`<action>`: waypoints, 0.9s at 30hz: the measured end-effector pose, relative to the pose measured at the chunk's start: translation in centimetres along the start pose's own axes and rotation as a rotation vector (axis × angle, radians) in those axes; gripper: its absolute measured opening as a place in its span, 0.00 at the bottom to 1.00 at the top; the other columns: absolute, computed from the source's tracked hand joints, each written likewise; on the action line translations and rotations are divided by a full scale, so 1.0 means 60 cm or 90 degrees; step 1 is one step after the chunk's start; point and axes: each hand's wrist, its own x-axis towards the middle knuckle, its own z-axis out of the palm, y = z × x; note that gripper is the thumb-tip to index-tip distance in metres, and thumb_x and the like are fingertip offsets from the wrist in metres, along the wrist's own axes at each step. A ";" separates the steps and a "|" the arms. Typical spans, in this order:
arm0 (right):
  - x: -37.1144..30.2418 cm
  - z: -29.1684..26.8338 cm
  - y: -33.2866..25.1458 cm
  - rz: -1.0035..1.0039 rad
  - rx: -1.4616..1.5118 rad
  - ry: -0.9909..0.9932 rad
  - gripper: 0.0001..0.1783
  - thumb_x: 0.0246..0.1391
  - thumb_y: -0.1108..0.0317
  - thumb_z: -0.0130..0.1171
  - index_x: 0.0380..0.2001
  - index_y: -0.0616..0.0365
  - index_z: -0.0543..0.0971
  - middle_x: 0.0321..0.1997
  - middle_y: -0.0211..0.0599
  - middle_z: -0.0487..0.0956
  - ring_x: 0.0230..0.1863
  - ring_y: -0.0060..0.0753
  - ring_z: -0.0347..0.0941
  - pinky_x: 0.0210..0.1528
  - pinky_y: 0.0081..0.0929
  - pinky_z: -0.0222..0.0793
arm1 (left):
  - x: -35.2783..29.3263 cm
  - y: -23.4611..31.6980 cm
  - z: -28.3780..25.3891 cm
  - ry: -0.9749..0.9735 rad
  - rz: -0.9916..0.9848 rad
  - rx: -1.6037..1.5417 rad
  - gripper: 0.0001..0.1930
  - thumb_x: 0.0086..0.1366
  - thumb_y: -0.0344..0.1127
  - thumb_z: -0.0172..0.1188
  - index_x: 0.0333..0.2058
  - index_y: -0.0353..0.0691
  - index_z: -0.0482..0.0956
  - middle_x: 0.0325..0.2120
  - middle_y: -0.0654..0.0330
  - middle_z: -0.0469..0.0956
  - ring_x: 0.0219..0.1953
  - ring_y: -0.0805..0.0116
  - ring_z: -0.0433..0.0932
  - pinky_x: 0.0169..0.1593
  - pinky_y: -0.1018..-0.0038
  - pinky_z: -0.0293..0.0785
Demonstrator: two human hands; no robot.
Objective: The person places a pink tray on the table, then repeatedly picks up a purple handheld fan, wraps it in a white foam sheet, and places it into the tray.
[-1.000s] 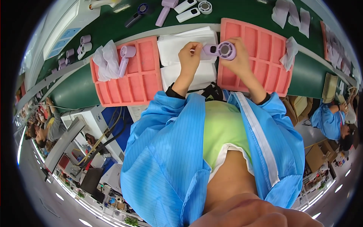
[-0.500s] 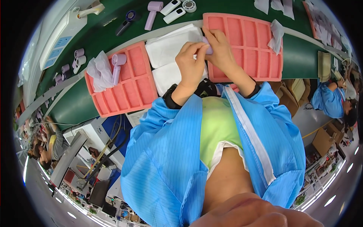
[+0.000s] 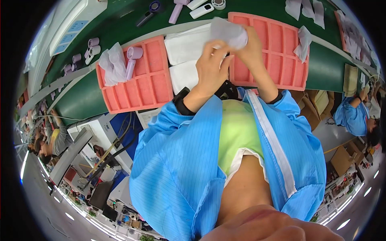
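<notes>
Above the white sheets, my right hand (image 3: 250, 50) is closed round a lilac handheld fan (image 3: 240, 40). A whitish, translucent bag or sheet (image 3: 222, 30), smeared by motion, covers part of it. My left hand (image 3: 211, 66) is just below, its thumb and fingers apart, the fingertips at the lower edge of the white wrapping. Whether they touch it is blurred. A pink divided tray (image 3: 150, 89) on the left holds another lilac fan (image 3: 132, 60) beside crumpled white bags (image 3: 112, 66). White sheets or bags (image 3: 183, 46) lie stacked between the two trays.
A second pink divided tray (image 3: 277, 66) stands on the right, with a white bag (image 3: 303, 44) on its edge. Several fans, including a white one (image 3: 202, 11) and a dark one (image 3: 145, 18), lie on the green bench. Cardboard boxes (image 3: 311, 104) stand low right. Other people sit at both sides.
My hands have parted. My right hand has risen with the lilac fan, and the white wrapping now shows on it. My left hand has opened and shifted slightly right. The view has shifted a little.
</notes>
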 end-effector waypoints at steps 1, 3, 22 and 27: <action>0.002 0.000 -0.005 0.113 0.019 0.026 0.37 0.37 0.71 0.68 0.55 0.65 0.67 0.48 0.46 0.72 0.52 0.41 0.69 0.50 0.31 0.68 | 0.012 0.007 -0.002 -0.006 -0.065 -0.016 0.13 0.45 0.30 0.68 0.32 0.39 0.80 0.34 0.58 0.75 0.32 0.62 0.75 0.34 0.70 0.73; -0.015 0.000 -0.009 0.105 0.051 0.017 0.38 0.37 0.70 0.69 0.54 0.65 0.67 0.47 0.46 0.72 0.52 0.40 0.70 0.49 0.31 0.68 | 0.030 0.013 -0.005 -0.015 -0.160 -0.043 0.18 0.44 0.31 0.69 0.37 0.40 0.78 0.38 0.56 0.74 0.33 0.61 0.75 0.36 0.69 0.73; -0.024 -0.036 -0.004 -0.032 -0.101 -0.037 0.21 0.40 0.71 0.63 0.41 0.61 0.74 0.37 0.56 0.77 0.39 0.60 0.73 0.37 0.41 0.71 | 0.066 0.018 0.003 0.092 -0.050 -0.072 0.12 0.44 0.32 0.72 0.28 0.42 0.79 0.43 0.58 0.69 0.46 0.60 0.70 0.48 0.66 0.66; -0.021 -0.042 0.004 0.061 0.083 -0.100 0.22 0.43 0.67 0.64 0.43 0.62 0.73 0.37 0.49 0.79 0.39 0.48 0.77 0.39 0.37 0.72 | 0.080 -0.027 -0.008 0.064 -0.093 -0.059 0.10 0.45 0.34 0.72 0.23 0.40 0.79 0.37 0.60 0.71 0.40 0.63 0.72 0.45 0.69 0.66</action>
